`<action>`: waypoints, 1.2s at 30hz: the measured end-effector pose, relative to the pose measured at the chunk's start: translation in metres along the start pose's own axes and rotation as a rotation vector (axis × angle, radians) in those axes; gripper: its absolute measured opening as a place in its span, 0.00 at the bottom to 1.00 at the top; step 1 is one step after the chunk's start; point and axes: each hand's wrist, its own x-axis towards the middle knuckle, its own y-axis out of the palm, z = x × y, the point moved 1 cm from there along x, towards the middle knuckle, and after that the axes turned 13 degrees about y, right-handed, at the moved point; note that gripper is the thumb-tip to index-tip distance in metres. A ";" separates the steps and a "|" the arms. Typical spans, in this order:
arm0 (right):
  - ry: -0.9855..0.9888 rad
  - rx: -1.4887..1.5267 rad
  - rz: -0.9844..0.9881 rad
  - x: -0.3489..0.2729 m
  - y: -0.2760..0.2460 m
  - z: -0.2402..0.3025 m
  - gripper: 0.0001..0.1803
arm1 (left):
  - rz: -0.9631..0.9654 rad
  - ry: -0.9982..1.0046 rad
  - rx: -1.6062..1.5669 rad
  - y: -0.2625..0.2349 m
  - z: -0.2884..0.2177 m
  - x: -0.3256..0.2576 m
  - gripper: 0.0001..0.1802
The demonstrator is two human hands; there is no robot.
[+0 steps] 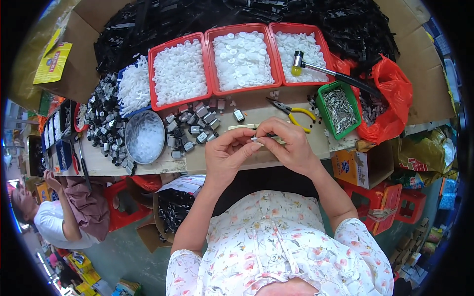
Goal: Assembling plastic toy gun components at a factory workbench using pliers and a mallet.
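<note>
Closest in, both hands meet over the table's (217, 158) near edge — the left hand (225, 157) and right hand (292, 145) pinch one small white-and-dark part (260, 138) between their fingertips, its long axis running left to right, white end toward the left hand. Just beyond lie yellow-handled pliers (295, 113) and loose grey metal pieces (193, 129). Farther back — three red trays (242, 54) of white parts, a mallet (323, 70) across the rightmost.
</note>
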 end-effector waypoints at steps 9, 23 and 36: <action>-0.144 -0.328 -0.099 0.010 0.005 -0.035 0.08 | 0.078 0.517 0.984 -0.013 0.001 -0.003 0.18; -0.127 -0.334 -0.045 0.014 0.009 -0.037 0.08 | 0.341 0.778 1.204 -0.018 0.011 -0.007 0.20; -0.168 -0.345 -0.043 0.016 0.008 -0.038 0.09 | 0.353 0.735 1.209 -0.015 0.010 -0.004 0.18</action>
